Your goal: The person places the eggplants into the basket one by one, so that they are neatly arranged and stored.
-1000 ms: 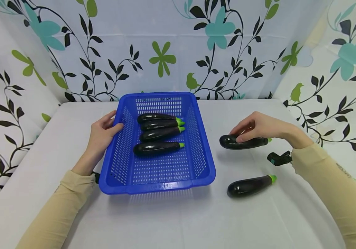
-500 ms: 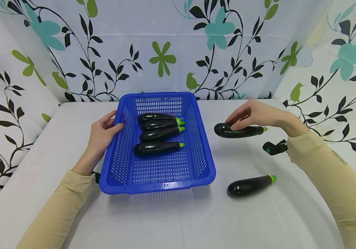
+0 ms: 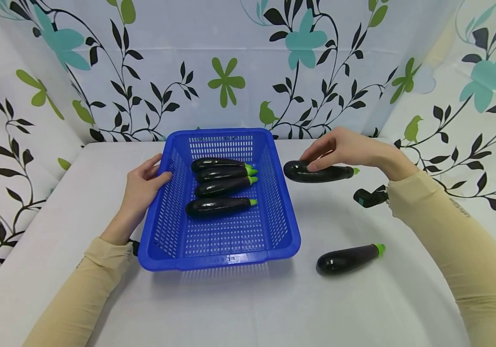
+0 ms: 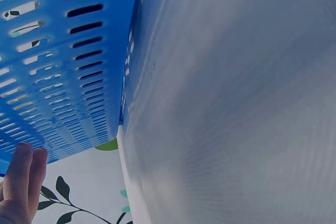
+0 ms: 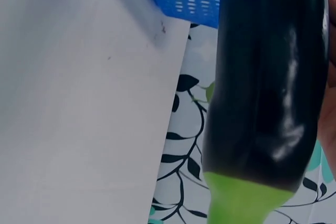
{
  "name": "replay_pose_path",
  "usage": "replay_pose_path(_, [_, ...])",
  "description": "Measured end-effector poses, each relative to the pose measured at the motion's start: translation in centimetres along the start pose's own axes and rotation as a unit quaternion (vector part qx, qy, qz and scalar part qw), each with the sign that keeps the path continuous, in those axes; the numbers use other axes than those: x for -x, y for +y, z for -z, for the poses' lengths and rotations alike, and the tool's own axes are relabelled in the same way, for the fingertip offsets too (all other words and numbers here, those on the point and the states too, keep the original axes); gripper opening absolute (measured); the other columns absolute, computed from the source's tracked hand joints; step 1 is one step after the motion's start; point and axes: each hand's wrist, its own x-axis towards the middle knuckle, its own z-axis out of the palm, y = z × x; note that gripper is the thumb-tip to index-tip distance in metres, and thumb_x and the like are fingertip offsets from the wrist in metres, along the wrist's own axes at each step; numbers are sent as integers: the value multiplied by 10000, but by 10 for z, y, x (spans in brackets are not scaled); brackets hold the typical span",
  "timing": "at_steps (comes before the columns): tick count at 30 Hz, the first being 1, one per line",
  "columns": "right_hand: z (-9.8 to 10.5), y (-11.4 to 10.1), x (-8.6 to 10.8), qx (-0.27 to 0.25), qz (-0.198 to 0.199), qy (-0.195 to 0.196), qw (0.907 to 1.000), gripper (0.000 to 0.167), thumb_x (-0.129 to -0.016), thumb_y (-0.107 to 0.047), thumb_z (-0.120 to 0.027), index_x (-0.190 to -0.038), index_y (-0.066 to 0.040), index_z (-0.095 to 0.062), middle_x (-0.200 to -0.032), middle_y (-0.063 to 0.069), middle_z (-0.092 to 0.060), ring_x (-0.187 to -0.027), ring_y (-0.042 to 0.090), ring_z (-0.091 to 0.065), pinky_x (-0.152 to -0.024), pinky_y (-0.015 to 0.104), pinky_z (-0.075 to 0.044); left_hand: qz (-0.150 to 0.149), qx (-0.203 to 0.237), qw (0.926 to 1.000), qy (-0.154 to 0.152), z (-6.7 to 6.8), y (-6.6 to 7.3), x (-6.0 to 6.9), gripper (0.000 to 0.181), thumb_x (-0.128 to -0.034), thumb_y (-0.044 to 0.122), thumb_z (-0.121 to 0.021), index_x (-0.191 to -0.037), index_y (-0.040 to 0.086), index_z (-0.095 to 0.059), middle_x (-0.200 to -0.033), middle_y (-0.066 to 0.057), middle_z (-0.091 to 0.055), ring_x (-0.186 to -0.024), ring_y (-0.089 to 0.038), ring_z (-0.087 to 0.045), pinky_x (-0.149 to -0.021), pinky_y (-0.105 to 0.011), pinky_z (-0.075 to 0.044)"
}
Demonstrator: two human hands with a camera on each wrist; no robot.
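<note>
My left hand (image 3: 143, 185) grips the left rim of a blue perforated plastic basket (image 3: 217, 262), thumb over the edge. In the left wrist view, fingers (image 4: 20, 179) lie against the slotted basket wall (image 4: 68, 98). Inside the basket lie several dark eggplants (image 3: 219, 206) with green stem ends. My right hand (image 3: 347, 152) pinches another eggplant (image 3: 332, 175) from above, just off the basket's right rim and raised over the table. That eggplant (image 5: 262, 98) fills much of the right wrist view, its green cap towards the camera. One more eggplant (image 3: 347, 260) lies on the table at the right.
A white cloth covers the table (image 3: 248, 308). Curtains (image 3: 339, 86) with leaf and flower prints hang behind and at both sides. A small black device (image 3: 370, 196) sits at the right wrist.
My right hand has carried its eggplant leftward and farther back, closer to the basket's right rim. The left hand, the basket and the eggplant lying on the table have stayed in place.
</note>
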Motion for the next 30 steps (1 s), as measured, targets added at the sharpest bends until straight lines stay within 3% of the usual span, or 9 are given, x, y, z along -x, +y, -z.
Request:
replay_pose_path(11, [-12,-31,-28,214,505,-153,9984,294,-881,-316,-766,-1159,-222,-758,-1088,-25,-750,-1020,160,-685,-933,392,-516,19,21,10000,-1,0,-1,0,638,-997,241,-584,-1561,80,-333,-1448,-210,-535,-1253,-392,-571,-804,-90,-511])
replay_pose_path(16, [-19,-47,-38,161,832,-331,9958,281,-890,-301,-758,-1156,-210,-756,-1091,-32,-749,-1041,142,-686,-946,376,-537,-1,6,10000,-21,-1,0,0,640,-999,246,-583,-1566,93,-327,-1452,-220,-527,-1251,-389,-574,-826,-111,-518])
replay_pose_path(23, [-32,-67,-53,228,995,-347,9942,298,-888,-309,-759,-1161,-189,-755,-1120,-31,-733,-1056,135,-674,-954,367,-545,3,29,10000,-40,-1,-1,0,639,-1002,243,-575,-1567,88,-321,-1451,-227,-525,-1252,-397,-571,-824,-112,-518])
replay_pose_path(30, [-47,-83,-68,172,1261,-604,9900,293,-887,-292,-759,-1154,-168,-759,-1120,-29,-741,-1059,124,-681,-963,337,-543,-10,14,10000,-20,-1,-1,1,636,-1000,237,-579,-1562,77,-329,-1445,-222,-534,-1245,-398,-578,-810,-101,-515])
